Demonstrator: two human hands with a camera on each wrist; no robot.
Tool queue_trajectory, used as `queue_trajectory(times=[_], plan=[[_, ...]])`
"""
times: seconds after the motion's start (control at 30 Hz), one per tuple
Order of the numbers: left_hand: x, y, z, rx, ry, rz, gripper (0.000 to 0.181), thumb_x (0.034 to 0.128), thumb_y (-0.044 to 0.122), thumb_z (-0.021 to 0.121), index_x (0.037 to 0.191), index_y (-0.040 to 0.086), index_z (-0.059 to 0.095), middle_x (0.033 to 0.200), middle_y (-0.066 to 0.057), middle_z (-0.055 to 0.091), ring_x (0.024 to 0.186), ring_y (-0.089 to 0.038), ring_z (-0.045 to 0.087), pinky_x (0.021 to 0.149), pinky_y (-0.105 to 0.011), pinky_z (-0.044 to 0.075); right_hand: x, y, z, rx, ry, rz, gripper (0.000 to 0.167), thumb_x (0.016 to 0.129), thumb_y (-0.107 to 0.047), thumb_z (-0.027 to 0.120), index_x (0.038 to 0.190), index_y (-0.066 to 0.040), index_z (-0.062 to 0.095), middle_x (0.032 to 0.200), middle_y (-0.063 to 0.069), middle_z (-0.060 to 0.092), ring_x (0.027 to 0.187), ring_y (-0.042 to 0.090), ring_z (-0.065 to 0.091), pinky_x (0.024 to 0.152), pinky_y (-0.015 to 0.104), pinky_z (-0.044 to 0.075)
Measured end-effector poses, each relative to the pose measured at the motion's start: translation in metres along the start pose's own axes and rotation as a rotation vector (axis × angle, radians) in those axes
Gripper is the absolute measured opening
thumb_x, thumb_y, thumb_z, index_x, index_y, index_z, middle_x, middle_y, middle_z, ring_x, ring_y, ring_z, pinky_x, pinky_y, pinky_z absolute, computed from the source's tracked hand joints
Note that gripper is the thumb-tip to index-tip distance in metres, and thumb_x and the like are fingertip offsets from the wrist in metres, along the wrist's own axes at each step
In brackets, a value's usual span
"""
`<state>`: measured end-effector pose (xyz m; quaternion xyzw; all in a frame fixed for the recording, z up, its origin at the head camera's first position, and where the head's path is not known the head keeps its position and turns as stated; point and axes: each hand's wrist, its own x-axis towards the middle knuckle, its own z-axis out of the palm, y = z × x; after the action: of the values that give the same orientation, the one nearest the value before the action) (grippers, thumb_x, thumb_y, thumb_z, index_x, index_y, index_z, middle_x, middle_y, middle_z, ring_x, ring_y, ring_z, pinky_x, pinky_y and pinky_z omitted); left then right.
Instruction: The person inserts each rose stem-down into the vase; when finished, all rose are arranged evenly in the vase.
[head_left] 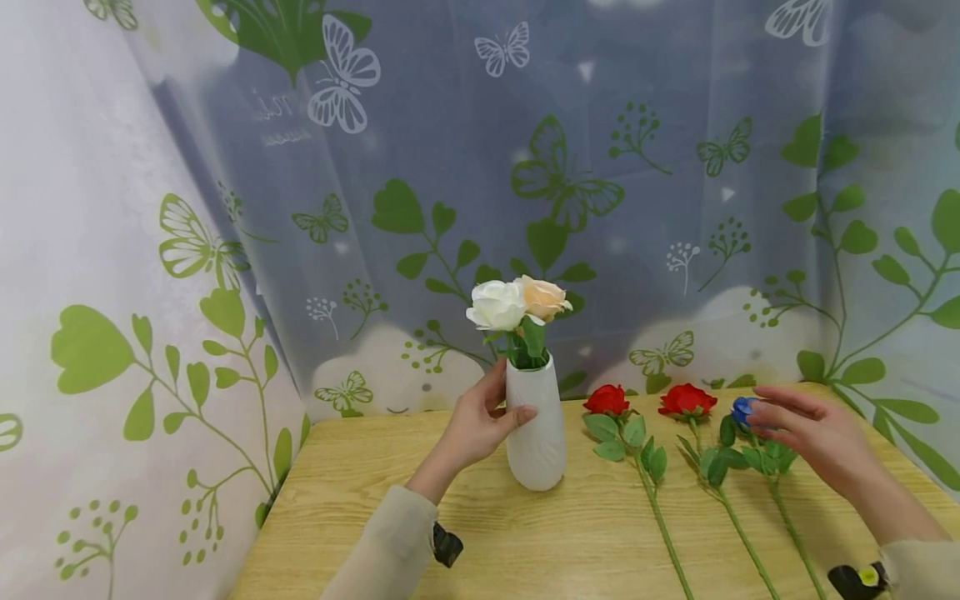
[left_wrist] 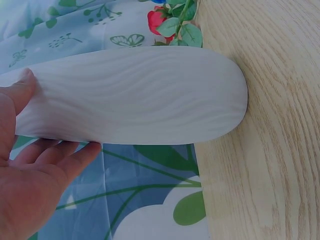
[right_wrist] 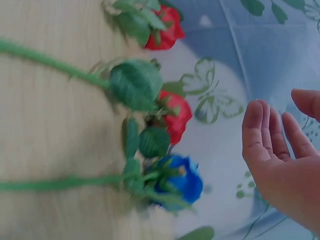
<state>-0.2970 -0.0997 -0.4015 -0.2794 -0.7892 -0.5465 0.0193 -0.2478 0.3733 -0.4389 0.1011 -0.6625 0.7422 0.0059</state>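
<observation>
A white vase (head_left: 536, 425) with a wavy surface stands upright on the table. It holds a white rose (head_left: 497, 306) and a peach rose (head_left: 543, 297). The left hand (head_left: 483, 417) grips the vase from its left side, thumb in front and fingers behind; the left wrist view shows the vase (left_wrist: 145, 95) between them. On the right, the right hand (head_left: 817, 433) hovers over a blue rose (head_left: 742, 411), its fingers slightly bent and holding nothing. In the right wrist view that hand (right_wrist: 280, 155) is apart from the blue rose (right_wrist: 187, 180).
Two red roses, one nearer the vase (head_left: 607, 400) and one farther right (head_left: 686, 401), lie beside the blue one, stems toward the front. The wooden table (head_left: 360, 500) ends at a butterfly-printed curtain (head_left: 450, 125) at the back and sides.
</observation>
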Motion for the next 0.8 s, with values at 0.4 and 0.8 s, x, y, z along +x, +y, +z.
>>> queue_trajectory(times=[0.4,0.8], plan=[[0.000,0.001,0.000,-0.009,-0.004,-0.004,0.089,0.0998,0.018,0.075,0.169,0.009,0.020,0.160,-0.018,0.050,0.144,-0.035,0.055,0.109,-0.055,0.053,-0.026,0.029,-0.034,0.041,-0.084,0.169,0.046,0.111,0.001,0.047,0.120,-0.035,0.076,0.115,-0.014,0.076,0.104,0.009,0.075,0.088,0.030,0.064],[0.002,0.003,0.000,-0.006,-0.007,0.002,0.088,0.1002,0.019,0.075,0.169,0.011,0.021,0.160,-0.017,0.051,0.144,-0.034,0.055,0.109,-0.054,0.053,-0.032,0.053,-0.057,-0.148,-0.157,0.300,0.046,0.111,-0.007,0.050,0.109,-0.047,0.073,0.109,-0.019,0.076,0.100,0.009,0.077,0.086,0.029,0.064]])
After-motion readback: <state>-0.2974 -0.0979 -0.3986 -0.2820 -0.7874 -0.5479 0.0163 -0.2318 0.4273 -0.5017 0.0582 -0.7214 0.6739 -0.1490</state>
